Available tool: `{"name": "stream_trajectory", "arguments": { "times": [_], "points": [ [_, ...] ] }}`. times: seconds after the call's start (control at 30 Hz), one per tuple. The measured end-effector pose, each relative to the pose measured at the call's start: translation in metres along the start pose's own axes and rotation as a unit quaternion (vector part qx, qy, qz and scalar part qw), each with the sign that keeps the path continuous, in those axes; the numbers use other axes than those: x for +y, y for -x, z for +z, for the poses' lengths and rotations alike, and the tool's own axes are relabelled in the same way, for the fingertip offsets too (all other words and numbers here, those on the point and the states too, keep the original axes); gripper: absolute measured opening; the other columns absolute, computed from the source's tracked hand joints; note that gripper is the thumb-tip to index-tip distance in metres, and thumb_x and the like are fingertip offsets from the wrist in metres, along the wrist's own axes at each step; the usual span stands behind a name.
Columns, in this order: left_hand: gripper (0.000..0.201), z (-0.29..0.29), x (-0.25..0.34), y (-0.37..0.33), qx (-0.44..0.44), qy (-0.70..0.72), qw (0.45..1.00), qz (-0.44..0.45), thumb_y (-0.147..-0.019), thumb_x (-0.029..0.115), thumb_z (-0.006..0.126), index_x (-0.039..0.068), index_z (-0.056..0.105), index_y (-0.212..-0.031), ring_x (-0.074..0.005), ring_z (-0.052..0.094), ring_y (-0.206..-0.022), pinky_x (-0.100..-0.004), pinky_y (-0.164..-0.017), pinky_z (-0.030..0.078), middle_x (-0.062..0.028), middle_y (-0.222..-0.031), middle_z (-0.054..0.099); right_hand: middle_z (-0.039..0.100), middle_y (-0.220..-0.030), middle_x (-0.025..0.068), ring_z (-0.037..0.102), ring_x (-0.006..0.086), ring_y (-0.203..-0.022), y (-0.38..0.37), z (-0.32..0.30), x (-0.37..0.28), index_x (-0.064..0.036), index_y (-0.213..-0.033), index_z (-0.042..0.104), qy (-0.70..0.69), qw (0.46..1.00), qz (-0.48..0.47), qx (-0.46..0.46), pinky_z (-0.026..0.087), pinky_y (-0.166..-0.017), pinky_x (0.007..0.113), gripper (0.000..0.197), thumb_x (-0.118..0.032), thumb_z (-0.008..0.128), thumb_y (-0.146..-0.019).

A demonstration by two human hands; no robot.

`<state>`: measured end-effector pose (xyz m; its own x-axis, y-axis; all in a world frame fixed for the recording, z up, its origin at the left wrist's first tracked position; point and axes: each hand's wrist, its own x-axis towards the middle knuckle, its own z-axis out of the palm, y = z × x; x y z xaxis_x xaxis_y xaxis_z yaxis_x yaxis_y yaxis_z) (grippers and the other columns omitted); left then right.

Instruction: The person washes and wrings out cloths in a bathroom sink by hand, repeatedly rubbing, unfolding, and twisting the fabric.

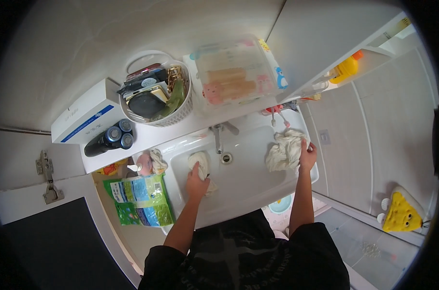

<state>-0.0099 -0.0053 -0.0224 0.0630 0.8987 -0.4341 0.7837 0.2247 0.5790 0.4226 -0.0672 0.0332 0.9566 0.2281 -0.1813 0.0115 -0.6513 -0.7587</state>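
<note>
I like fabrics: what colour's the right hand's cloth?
The cloth is off-white in the head view.

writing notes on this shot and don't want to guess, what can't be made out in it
All in the head view:
- Left white cloth: partly hidden under the left hand.
- Right white cloth: its full outline is lost in its own folds.
- Translucent box: cloudy plastic blurs its tan contents.
- White basket: upper items hide whatever lies beneath.
- Light-blue basin: the sink covers part.
</note>
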Motion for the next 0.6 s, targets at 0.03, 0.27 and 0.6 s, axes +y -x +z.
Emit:
{"name": "stream_trajectory", "arguments": {
  "times": [0.03,0.27,0.6],
  "points": [
    [0.082,0.001,0.002,-0.002,-0.002,0.033,0.999,0.009,-0.069,0.019,0.079,0.021,0.046,-0.144,-0.0349,0.061,-0.114,-0.0417,-0.094,0.051,-0.0192,-0.130,0.057,0.069,-0.095,0.0117,0.064,0.0164,-0.082,-0.001,-0.006,0.003,0.0023,-0.119,0.061,-0.015,1.000,0.014,-0.016,0.051,-0.074,0.031,0.060,-0.044,0.076,-0.084],
    [0.076,0.025,0.022,-0.007,-0.151,0.410,0.899,-0.003,-0.073,-0.007,0.068,0.007,0.043,-0.144,-0.0201,0.060,-0.110,-0.0314,-0.094,0.049,-0.0082,-0.125,0.061,0.069,-0.095,0.0103,0.063,0.0150,-0.080,0.001,-0.008,0.023,-0.0009,-0.123,0.059,-0.044,0.997,-0.010,-0.068,0.050,-0.073,0.029,0.057,-0.044,0.071,-0.088],
    [0.087,0.015,0.059,-0.005,-0.122,0.397,0.903,0.107,-0.067,-0.015,0.064,0.007,0.037,-0.147,-0.0202,0.053,-0.122,-0.0322,-0.101,0.044,-0.0100,-0.132,0.054,0.055,-0.128,0.0214,0.050,0.0413,-0.119,0.065,-0.001,-0.029,-0.0036,-0.130,0.054,0.122,0.878,-0.458,0.064,0.041,-0.101,0.046,0.052,-0.022,0.068,-0.084]
  ]
}}
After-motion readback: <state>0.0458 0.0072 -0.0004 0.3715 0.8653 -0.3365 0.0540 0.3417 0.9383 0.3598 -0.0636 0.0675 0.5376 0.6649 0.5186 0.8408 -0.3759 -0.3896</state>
